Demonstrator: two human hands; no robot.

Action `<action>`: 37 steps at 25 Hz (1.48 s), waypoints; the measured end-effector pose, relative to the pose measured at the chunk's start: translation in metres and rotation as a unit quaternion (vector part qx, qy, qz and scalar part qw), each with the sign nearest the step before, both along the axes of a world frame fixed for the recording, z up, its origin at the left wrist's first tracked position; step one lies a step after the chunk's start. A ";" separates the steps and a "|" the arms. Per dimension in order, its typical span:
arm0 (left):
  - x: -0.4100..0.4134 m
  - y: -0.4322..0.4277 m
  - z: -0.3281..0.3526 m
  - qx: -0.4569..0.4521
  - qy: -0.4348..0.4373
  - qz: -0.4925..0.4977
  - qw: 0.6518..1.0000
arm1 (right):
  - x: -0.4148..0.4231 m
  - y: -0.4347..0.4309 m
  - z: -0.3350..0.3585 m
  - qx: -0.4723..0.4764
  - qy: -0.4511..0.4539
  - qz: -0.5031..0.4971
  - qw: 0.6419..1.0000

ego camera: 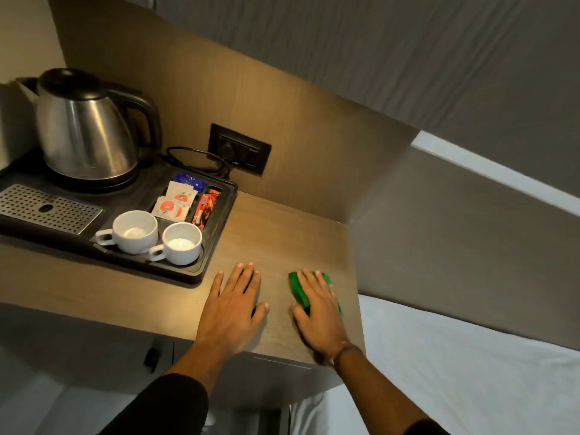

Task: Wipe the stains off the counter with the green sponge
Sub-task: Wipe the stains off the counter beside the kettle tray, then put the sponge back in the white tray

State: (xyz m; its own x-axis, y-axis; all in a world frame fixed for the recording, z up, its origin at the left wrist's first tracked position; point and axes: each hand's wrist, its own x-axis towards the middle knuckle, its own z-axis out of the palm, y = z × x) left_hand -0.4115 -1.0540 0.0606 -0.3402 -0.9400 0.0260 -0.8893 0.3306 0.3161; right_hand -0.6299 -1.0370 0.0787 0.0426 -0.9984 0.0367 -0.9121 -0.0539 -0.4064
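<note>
My right hand [317, 304] presses soft green sponge [298, 288] flat on brown wood-grain counter [282, 233], mid-wipe; left hand [233, 298] spread, bracing. Next: sweep where marks remain.

The scene was dim, with one warm pool of light on the counter [175, 296] by its front edge. Left of that pool the kettle [84, 133] showed soft glare; right of it the right hand [320, 312] was motion-blurred, and straight lines bowed toward the frame's edges.

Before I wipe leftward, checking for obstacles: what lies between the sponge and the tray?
The head view shows only the left hand flat on the counter between the green sponge and tray.
</note>
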 end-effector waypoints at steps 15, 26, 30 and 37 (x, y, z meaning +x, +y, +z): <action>0.160 0.380 0.015 0.015 -0.007 0.278 0.961 | 0.117 0.207 -0.014 -0.004 0.059 0.220 0.974; 0.230 0.771 -0.004 0.069 -0.036 0.596 0.800 | 0.340 0.516 -0.039 0.034 0.074 0.544 0.835; 0.268 0.871 -0.008 0.076 -0.024 0.666 0.741 | 0.411 0.620 -0.037 0.025 0.026 0.629 0.777; 0.360 1.007 -0.038 0.061 -0.020 0.735 0.675 | 0.542 0.783 -0.044 0.008 -0.021 0.710 0.704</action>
State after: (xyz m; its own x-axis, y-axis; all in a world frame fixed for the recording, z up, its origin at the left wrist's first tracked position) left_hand -0.0518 -0.0471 0.0223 0.9641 -0.2577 -0.0636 -0.2373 -0.9443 0.2281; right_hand -0.0882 -0.2539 0.0342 0.9972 0.0488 0.0574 0.0692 -0.8943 -0.4421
